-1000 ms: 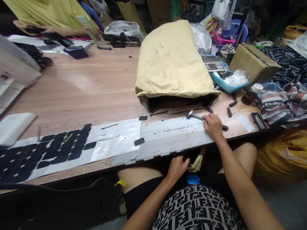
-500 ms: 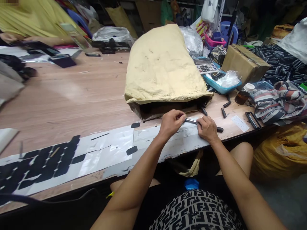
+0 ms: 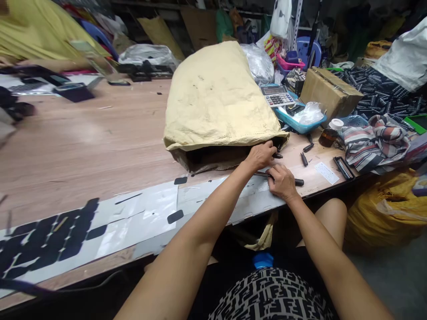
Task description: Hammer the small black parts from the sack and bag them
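My right hand [image 3: 282, 181] is closed on a thin metal rod tool [image 3: 262, 174] whose black handle [image 3: 299, 182] sticks out to the right, low over the white sheet [image 3: 247, 195]. My left hand [image 3: 263, 154] is at the right corner of the open mouth of a large yellow paper sack [image 3: 213, 98], its fingers around a small black piece [image 3: 277, 155]. Part of that piece is hidden by the fingers and the sack's edge.
Black stickers [image 3: 76, 231] lie on the sheet at the left. To the right are small black parts [image 3: 304, 159], a paper slip [image 3: 327, 173], a brown bottle [image 3: 329, 133], a striped cloth [image 3: 373, 142] and a blue basket [image 3: 300, 126]. A person in yellow is at the upper left.
My left hand has left the rod's tip and moved right and forward to the sack's opening, where it holds a black piece. My right hand has stayed on the tool. The view has shifted slightly.
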`<state>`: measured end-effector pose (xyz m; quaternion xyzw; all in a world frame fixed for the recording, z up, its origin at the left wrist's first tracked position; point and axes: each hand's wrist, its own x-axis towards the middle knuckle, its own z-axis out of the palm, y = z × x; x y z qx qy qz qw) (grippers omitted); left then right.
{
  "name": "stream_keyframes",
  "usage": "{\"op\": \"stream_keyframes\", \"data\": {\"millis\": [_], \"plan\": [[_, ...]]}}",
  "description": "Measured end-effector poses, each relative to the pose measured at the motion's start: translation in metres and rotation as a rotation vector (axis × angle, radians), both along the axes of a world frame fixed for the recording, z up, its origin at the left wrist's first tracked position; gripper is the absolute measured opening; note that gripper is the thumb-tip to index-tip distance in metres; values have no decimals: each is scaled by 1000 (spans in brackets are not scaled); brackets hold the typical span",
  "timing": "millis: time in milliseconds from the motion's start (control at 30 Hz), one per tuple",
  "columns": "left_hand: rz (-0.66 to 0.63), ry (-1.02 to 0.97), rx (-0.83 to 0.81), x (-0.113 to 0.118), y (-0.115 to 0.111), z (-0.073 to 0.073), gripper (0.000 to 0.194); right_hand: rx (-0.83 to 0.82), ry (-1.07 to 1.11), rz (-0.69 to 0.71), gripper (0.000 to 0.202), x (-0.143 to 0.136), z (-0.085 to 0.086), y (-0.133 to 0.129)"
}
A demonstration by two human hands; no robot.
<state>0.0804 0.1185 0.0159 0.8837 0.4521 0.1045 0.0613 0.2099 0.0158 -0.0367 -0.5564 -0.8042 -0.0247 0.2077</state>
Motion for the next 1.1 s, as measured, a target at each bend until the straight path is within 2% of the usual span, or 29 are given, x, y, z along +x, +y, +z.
{"op": "stream_keyframes", "data": {"millis": [133, 200, 267, 367, 467, 567, 733, 833, 1100], "plan": [[79, -273, 32, -49, -40, 17, 26, -7, 13, -10, 21, 0, -2, 0], [83, -362, 16, -75, -66, 17, 22, -12, 18, -12, 20, 0, -2, 0], [78, -395, -10, -96, -90, 6, 20, -11, 18, -11, 19, 0, -2, -1], [100, -404, -70, -110, -111, -26, 19, 0, 14, -21, 18, 0, -1, -1], [157, -447, -128, -111, -116, -54, 20, 4, 17, -29, 19, 0, 0, -2], [207, -556, -169, -110, -114, -64, 25, -3, 26, -17, 19, 2, 1, -2], [223, -634, -193, -111, -112, -62, 15, -24, 88, 14, 22, 6, 4, 0], [231, -668, -192, -112, -112, -62, 16, -33, 179, 26, 25, 13, 9, -3], [270, -712, -198, -113, -112, -64, 13, -102, 541, 156, 24, 24, 35, -34]]}}
